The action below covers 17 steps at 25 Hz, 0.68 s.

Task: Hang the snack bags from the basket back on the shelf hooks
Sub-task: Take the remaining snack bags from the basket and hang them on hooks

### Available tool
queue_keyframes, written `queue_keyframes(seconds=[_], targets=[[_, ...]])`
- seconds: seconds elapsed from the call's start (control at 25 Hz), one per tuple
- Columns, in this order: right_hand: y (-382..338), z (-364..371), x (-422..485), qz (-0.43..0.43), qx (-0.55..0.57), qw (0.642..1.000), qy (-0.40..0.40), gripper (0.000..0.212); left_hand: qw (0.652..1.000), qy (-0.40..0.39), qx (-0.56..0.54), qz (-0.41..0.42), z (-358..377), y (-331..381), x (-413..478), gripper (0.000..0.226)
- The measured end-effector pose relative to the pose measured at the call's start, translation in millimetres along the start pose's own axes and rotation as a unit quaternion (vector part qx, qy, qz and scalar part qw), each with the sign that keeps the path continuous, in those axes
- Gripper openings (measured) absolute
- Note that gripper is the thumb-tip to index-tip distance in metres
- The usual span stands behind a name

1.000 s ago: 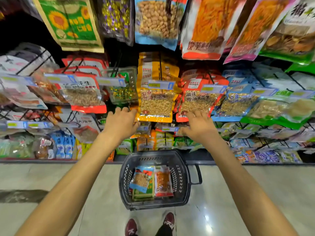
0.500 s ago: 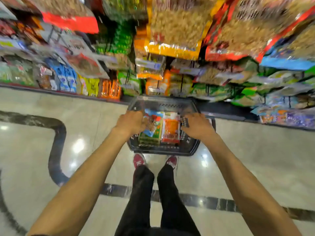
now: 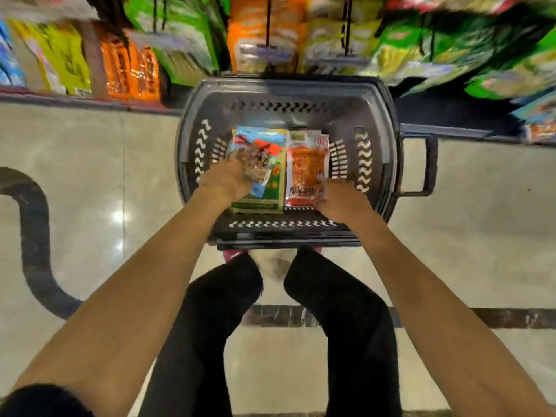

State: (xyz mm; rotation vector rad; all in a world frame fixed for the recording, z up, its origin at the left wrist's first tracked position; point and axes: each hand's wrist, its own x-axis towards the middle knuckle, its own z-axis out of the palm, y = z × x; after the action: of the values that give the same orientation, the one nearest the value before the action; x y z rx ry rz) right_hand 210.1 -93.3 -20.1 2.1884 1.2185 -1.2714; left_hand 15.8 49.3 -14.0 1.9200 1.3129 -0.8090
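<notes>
The shelf (image 3: 270, 40) has slid to the top of my view. A second ago both hands were up at its hooks; now they are down in the basket (image 3: 285, 94), so I read this as the start of a fresh pick-up, with nothing yet on its way up.

The basket stands on the floor just before the shelf, and three bags lie in its near half. The blue bag (image 3: 258, 139) lies on a green bag (image 3: 270, 203), with the orange bag (image 3: 307, 164) touching beside them.

My left hand (image 3: 225, 182) curls its fingers round the blue bag's left edge. My right hand (image 3: 343, 200) pinches the orange bag's near corner, though blur softens both.

The basket walls stand close on each side. The way straight up looks open, but hanging packets crowd above the far rim.
</notes>
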Motion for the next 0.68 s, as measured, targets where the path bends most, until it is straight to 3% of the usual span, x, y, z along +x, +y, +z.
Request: queue_keyframes(seconds=[0.24, 0.36, 0.48, 0.68], targets=[[26.6, 62.4, 128.0, 0.051, 0.057, 0.997, 0.004, 0.060, 0.996, 0.018, -0.082, -0.042, 68.2, -34.9, 124.6, 0.048], [41.7, 85.9, 179.6, 0.097, 0.171, 0.980, 0.031, 0.052, 0.996, 0.032, -0.080, -0.031, 93.9, -50.1, 174.5, 0.045], [50.0, 105.0, 217.8, 0.170, 0.282, 0.942, 0.069, 0.065, 0.996, 0.054, -0.075, -0.015, 111.0, -54.9, 215.4, 0.052], [50.8, 123.4, 246.5, 0.210, 0.323, 0.917, 0.104, 0.090, 0.990, 0.060, -0.114, -0.059, 123.5, -62.2, 241.3, 0.086]])
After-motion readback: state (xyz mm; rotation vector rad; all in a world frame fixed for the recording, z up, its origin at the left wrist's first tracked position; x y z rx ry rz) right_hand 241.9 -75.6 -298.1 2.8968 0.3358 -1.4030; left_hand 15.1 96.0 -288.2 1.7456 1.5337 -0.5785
